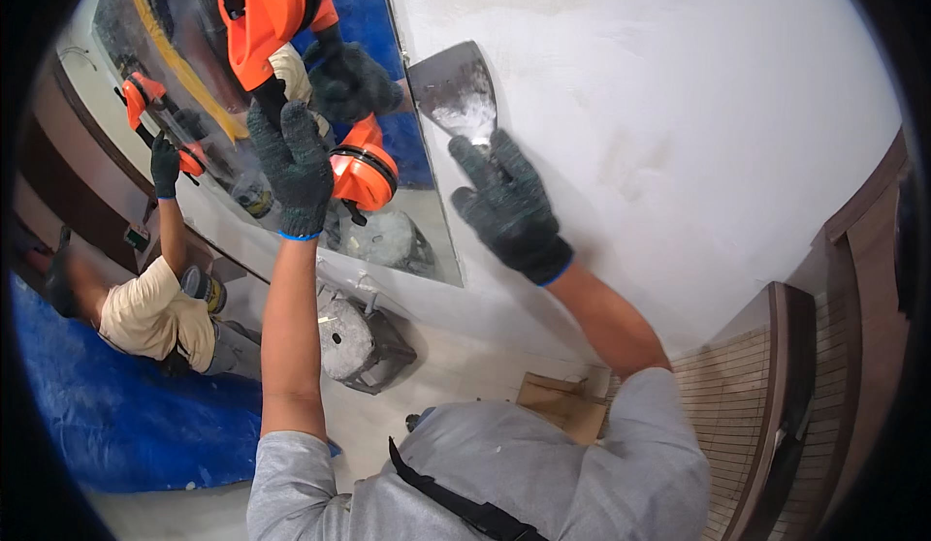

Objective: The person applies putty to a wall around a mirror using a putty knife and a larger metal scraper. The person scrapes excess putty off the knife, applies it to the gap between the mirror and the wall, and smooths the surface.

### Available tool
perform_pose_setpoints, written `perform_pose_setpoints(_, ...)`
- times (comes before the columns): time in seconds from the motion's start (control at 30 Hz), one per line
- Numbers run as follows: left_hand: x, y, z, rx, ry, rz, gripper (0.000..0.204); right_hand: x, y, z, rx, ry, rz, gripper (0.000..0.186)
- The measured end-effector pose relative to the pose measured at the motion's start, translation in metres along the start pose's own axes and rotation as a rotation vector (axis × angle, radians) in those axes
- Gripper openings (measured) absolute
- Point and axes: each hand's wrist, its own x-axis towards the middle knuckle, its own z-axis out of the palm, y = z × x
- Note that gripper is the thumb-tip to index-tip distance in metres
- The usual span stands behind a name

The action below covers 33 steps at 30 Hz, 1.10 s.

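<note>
My left hand (pixel 291 168), in a dark knit glove, grips the black handle of an orange double suction lifter (pixel 262 17) on a large mirror (pixel 398 231), which reflects the lifter and a gloved hand. My right hand (pixel 504 202), also gloved, holds a metal scraper (pixel 451 90), its wide blade against the white wall (pixel 630 105) at the mirror's right edge. The scraper's handle is mostly hidden by my fingers.
A co-worker (pixel 150 318) at left raises a gloved hand to another orange lifter (pixel 141 100). Below are blue sheeting (pixel 116 415), a dusty grey container (pixel 354 342) and cardboard (pixel 558 405). Brown wooden panelling (pixel 790 376) borders the right side.
</note>
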Motion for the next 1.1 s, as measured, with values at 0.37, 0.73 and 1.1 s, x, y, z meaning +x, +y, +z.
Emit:
perform_pose_setpoints(0.37,0.002,0.015,0.000,0.085,-0.064,-0.024,0.026,0.012,0.023,-0.055,0.043,-0.238,-0.004,0.034)
perform_pose_setpoints(0.73,-0.002,0.008,0.003,0.109,0.013,0.097,0.031,-0.029,0.010,-0.056,0.088,-0.229,0.086,0.053)
perform_pose_setpoints(1.1,-0.001,0.001,0.000,0.079,-0.016,0.000,0.021,-0.008,0.018,-0.068,0.178,-0.261,0.214,0.057)
